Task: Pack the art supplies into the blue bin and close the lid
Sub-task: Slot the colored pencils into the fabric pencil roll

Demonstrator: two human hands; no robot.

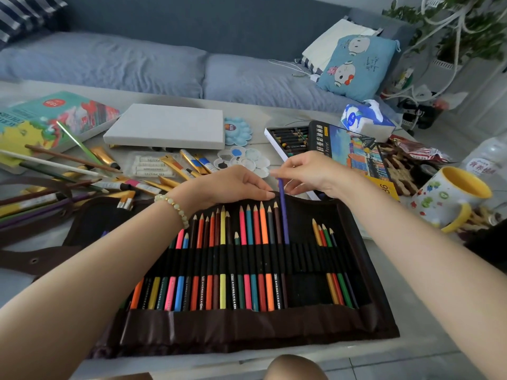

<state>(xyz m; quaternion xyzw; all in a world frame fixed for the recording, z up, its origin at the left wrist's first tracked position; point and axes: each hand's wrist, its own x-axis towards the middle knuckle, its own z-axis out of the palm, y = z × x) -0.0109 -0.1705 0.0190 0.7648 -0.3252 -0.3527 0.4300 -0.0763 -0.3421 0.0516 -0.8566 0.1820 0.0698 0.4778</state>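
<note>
Pencil [283, 212], purple, pinched at its upper end between the thumb and fingertips [282, 171] of the right hand [310, 174]. Its lower end meets an elastic loop of the open roll [247, 325], just right of a brown pencil and at the start of a run of vacant loops. Left hand [233, 185], fingers together, lies on the roll's upper edge just left of the pencil; whether it pinches the cloth or only presses it cannot be told. The roll lies flat on the table [411, 311] directly before the person, with most loops filled and its strap undone at left. Beyond it, loose and unpacked, lie brushes [68, 157], loose pencils [41, 211], paint tubes [192, 160], a pastel pack [153, 165], a canvas [167, 127], palettes [241, 160], an open pastel box [290, 138] and a teal box [55, 116]. A mug [450, 196] and a tissue pack [365, 119] stand at right, with a sofa [137, 64] behind. The blue bin is not in view, so nothing can be counted as packed. Judged stage: early, with pencils being sorted into the roll. Left to do are filling and closing the roll, gathering the loose supplies, loading the bin and shutting its lid.
</note>
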